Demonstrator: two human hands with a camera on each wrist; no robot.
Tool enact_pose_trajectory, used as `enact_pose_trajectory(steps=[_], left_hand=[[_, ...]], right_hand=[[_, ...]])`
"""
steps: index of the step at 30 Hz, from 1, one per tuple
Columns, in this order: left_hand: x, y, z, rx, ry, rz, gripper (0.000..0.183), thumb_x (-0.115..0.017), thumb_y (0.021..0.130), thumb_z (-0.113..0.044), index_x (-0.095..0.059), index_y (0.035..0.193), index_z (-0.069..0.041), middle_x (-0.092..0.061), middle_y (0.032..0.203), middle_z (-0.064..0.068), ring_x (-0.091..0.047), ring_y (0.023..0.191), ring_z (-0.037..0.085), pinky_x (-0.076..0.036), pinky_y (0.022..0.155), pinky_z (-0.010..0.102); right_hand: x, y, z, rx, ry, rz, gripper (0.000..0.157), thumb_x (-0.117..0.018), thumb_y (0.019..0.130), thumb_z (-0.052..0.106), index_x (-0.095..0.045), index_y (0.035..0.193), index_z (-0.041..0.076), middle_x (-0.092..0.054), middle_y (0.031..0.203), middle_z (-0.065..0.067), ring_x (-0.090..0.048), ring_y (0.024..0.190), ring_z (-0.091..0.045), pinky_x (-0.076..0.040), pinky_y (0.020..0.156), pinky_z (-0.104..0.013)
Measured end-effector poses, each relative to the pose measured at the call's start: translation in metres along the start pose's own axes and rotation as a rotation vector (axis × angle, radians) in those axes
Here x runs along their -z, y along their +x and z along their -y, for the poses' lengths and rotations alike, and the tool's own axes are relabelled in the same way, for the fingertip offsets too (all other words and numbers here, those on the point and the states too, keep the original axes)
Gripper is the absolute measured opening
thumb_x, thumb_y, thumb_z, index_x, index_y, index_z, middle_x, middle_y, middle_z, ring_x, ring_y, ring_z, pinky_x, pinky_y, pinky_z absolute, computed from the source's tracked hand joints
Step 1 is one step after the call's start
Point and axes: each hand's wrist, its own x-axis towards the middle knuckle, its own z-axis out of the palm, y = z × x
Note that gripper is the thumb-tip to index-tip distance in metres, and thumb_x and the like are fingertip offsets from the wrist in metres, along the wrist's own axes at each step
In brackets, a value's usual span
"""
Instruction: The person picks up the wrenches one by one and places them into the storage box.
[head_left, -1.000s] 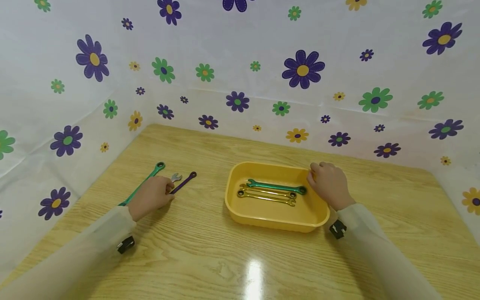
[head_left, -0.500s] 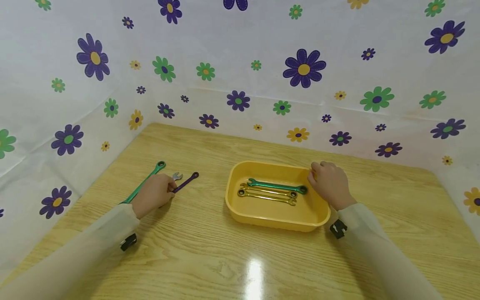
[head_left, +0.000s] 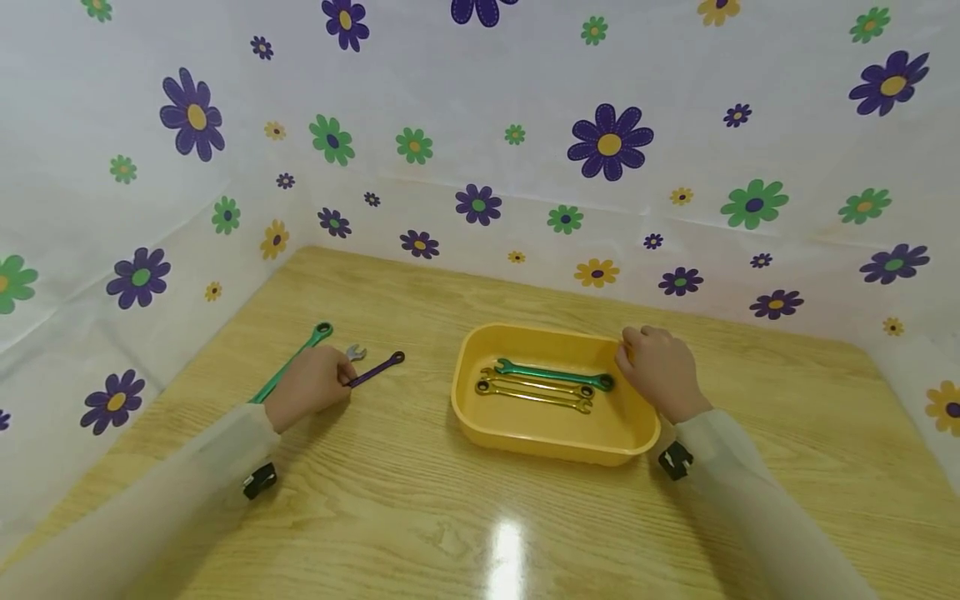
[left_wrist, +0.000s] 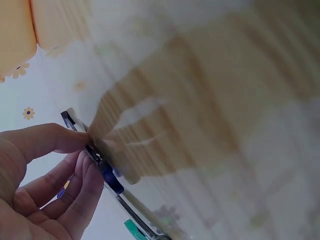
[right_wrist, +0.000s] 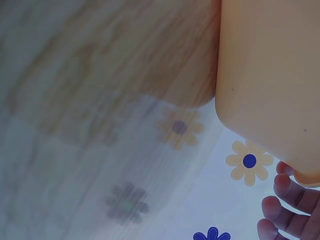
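Note:
My left hand (head_left: 311, 382) pinches a purple combination wrench (head_left: 380, 368) by its near end, between thumb and fingertips. The ring end points right, low over the table. In the left wrist view, the purple wrench (left_wrist: 110, 177) runs out past my fingertips. Just beyond that hand lies a silver wrench (head_left: 356, 353), mostly covered by it. A longer green wrench (head_left: 302, 353) lies to its left, its near part hidden. My right hand (head_left: 660, 371) grips the back right rim of a yellow plastic bin (head_left: 540, 446); its fingers (right_wrist: 295, 195) show by the rim.
Inside the bin lie a green wrench (head_left: 555, 373) and two gold wrenches, the nearer gold wrench (head_left: 534, 396) in front. The wood-grain table (head_left: 420, 500) meets a white flowered cloth (head_left: 450, 150) at the back and left.
The purple wrench has swung toward me at its ring end and shifted slightly right in my left hand. My right hand and the bin stay put.

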Motion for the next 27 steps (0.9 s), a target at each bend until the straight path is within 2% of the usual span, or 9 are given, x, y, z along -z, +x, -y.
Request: enact_pose_trajectory(steps=[11, 17, 27], left_hand=[[-0.001, 0.0, 0.008, -0.03, -0.063, 0.02, 0.005, -0.067, 0.075, -0.001, -0.069, 0.08, -0.001, -0.066, 0.074, 0.007, -0.057, 0.065, 0.013, -0.047, 0.06, 0.029], [0.0, -0.001, 0.011, -0.021, -0.123, 0.052, 0.007, -0.066, 0.077, -0.001, -0.069, 0.083, -0.001, -0.066, 0.077, 0.007, -0.058, 0.068, 0.014, -0.048, 0.062, 0.029], [0.002, -0.002, 0.01, -0.02, -0.15, 0.074, 0.008, -0.069, 0.077, -0.003, -0.071, 0.084, -0.002, -0.067, 0.077, 0.006, -0.059, 0.069, 0.012, -0.048, 0.062, 0.028]], right_hand=[[-0.001, 0.0, -0.001, 0.0, -0.004, 0.0, 0.015, -0.055, 0.087, 0.017, -0.057, 0.077, 0.005, -0.05, 0.064, -0.009, -0.048, 0.057, -0.023, -0.043, 0.049, -0.034], [-0.002, 0.0, -0.002, 0.004, -0.002, -0.007, 0.015, -0.055, 0.087, 0.017, -0.057, 0.077, 0.005, -0.051, 0.064, -0.009, -0.048, 0.057, -0.023, -0.043, 0.048, -0.034], [-0.001, 0.0, -0.001, 0.0, -0.006, 0.008, 0.016, -0.055, 0.087, 0.019, -0.058, 0.079, 0.005, -0.052, 0.065, -0.009, -0.049, 0.059, -0.024, -0.045, 0.05, -0.035]])
